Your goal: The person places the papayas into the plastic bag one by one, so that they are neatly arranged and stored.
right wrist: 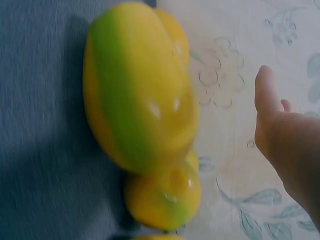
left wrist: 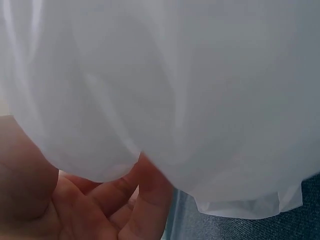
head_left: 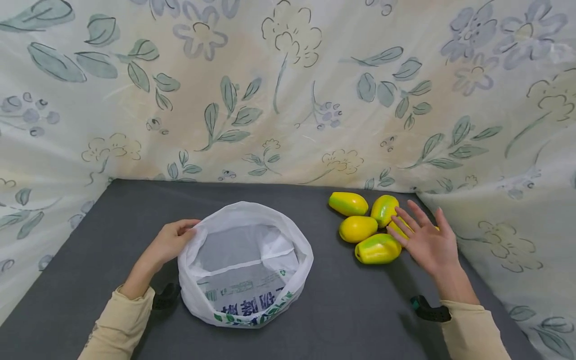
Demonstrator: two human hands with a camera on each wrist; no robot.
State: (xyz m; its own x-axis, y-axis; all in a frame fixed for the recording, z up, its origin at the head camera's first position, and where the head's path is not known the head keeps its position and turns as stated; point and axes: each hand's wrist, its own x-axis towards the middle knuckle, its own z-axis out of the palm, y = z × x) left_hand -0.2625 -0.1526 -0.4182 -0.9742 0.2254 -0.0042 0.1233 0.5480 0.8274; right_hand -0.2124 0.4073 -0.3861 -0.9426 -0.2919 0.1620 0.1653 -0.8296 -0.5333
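A white plastic bag (head_left: 306, 250) stands with its mouth wide, its rim folded outward and printed lettering showing inside. My left hand (head_left: 173, 242) pinches the rim at the bag's left side. In the left wrist view, white plastic (left wrist: 165, 90) hides part of the curled fingers (left wrist: 150, 195). Several yellow-green papayas (head_left: 378, 249) lie grouped to the right of the bag. Over their right side hovers my right hand (head_left: 429, 245), palm up and fingers spread, holding nothing; it hides part of the papayas behind it. The right wrist view shows a large papaya (right wrist: 140, 90) close up.
A dark grey cloth (head_left: 337, 310) covers the table. Floral fabric (head_left: 288, 100) hangs behind it and along both sides, close to the papayas at the right. Black wrist straps (head_left: 429, 309) sit at the cuffs of the beige sleeves.
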